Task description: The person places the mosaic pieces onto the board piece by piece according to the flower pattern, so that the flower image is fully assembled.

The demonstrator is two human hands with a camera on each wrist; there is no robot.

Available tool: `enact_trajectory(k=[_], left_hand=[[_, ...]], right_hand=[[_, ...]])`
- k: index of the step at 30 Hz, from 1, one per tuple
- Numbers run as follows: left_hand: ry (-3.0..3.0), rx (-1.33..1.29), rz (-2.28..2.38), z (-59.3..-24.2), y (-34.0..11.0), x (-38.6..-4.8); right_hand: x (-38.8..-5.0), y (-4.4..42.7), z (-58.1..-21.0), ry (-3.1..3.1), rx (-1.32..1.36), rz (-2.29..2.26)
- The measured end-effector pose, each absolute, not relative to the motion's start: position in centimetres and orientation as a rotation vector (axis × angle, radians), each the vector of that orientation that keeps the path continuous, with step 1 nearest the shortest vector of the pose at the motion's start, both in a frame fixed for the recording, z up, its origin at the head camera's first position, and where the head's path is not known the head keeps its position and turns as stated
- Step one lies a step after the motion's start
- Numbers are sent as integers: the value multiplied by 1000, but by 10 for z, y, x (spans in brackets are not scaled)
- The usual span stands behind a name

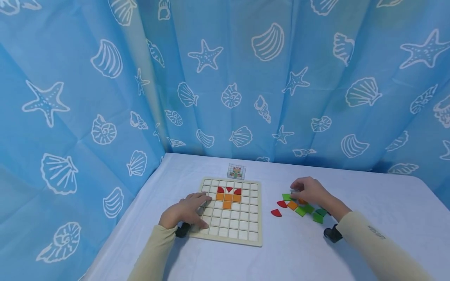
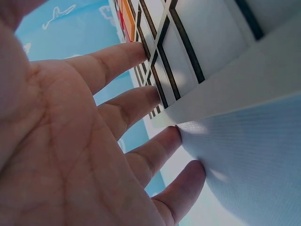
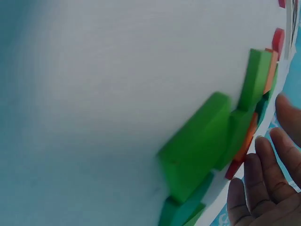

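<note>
A white cloth (image 1: 299,253) covers the table (image 1: 390,187). On it lies a pale board (image 1: 260,218) with a grid. Just beyond its far edge there is a small card (image 1: 236,171). To the right of the board lie loose pieces (image 1: 318,217), red, orange and green; one red piece (image 1: 276,213) is nearest to the board.

Just past the table (image 1: 299,249), along its far edge, I see a light blue curtain (image 1: 218,117) hanging in soft vertical folds, and more of the same blue fabric runs down the table's left side. White outline prints cover it: a starfish (image 1: 205,56) above the table's far edge, a scallop shell (image 1: 363,92) up beyond its right half, a spiral snail shell (image 1: 104,130) off to its left. A white tablecloth (image 1: 386,195) covers the table, under soft, pale light.
</note>
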State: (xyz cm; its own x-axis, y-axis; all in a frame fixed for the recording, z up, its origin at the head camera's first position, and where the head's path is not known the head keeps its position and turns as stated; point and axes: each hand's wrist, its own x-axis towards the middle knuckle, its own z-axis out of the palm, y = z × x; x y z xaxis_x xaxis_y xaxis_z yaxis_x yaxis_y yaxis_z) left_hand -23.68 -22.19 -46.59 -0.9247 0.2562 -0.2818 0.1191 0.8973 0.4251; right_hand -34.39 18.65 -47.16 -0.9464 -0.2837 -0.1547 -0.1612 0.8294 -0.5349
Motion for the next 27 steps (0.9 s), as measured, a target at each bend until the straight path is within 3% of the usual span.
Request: enact_trajectory(k=[15,27], left_hand=[[2723,258,561,-466,-221,-236],[2720,244,574,-465,-220,-237]], right_hand=[[-342,192,-471,2757,-335,-710],[-340,180,-478,2760,-495,-737]])
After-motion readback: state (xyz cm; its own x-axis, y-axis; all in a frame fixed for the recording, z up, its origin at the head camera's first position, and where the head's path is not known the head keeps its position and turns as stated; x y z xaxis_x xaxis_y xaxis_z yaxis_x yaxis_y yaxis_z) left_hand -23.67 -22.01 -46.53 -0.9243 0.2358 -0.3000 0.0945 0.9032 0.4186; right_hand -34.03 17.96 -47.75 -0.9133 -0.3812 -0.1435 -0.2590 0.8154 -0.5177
